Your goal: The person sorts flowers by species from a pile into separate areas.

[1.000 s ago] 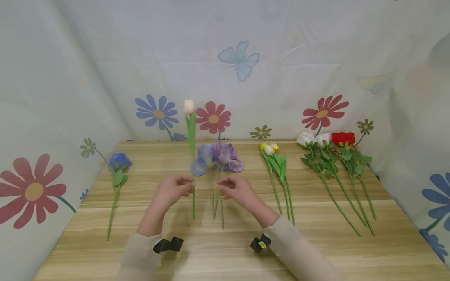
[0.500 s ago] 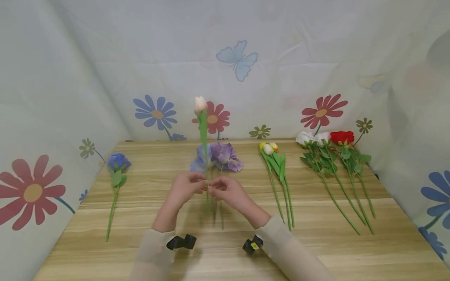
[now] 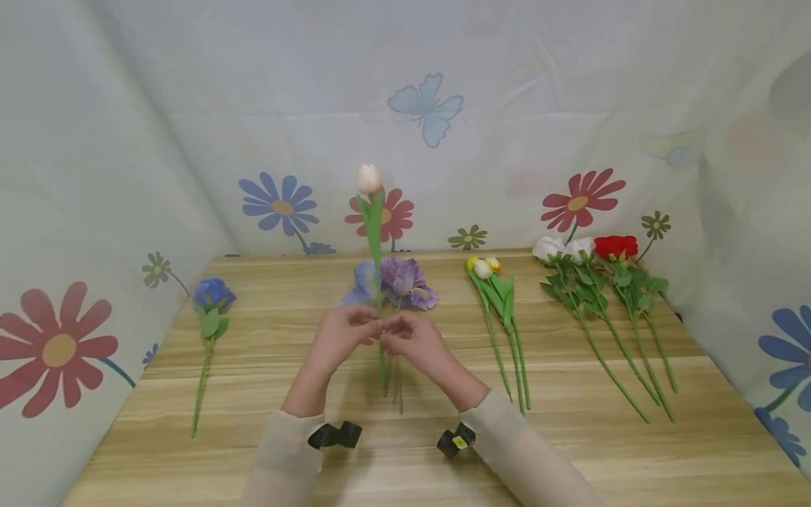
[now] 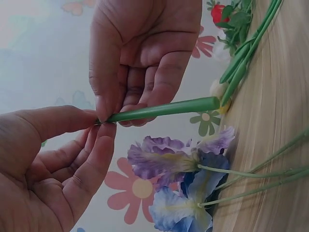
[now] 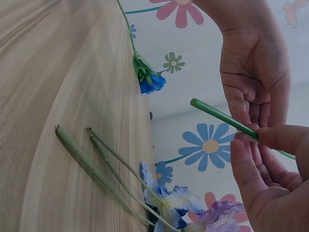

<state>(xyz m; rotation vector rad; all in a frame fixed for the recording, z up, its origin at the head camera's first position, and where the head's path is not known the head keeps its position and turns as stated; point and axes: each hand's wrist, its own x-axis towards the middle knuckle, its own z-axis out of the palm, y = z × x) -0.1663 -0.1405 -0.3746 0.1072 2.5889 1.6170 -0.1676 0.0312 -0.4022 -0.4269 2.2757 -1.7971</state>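
Note:
A pale pink tulip [image 3: 369,180] stands upright above the table between the two hands. My left hand [image 3: 342,338] pinches its green stem [image 4: 169,108] between thumb and fingers. Right beside it my right hand [image 3: 415,345] pinches the same stem, fingertips meeting those of the left. In the right wrist view the cut end of the stem [image 5: 217,113] sticks out past the fingers. Behind the hands lie purple and blue irises [image 3: 405,278] on the table, partly hidden by the tulip and the hands.
On the wooden table [image 3: 266,282] a blue rose [image 3: 214,292] lies at the left. Right of the hands are several yellow and white tulips [image 3: 484,269]. Farther right lie white roses [image 3: 564,248] and red roses [image 3: 616,247]. A printed curtain [image 3: 507,162] surrounds the table.
My left hand has carried the pink tulip to the right, in front of the irises. My right hand has moved left and now pinches the stem too.

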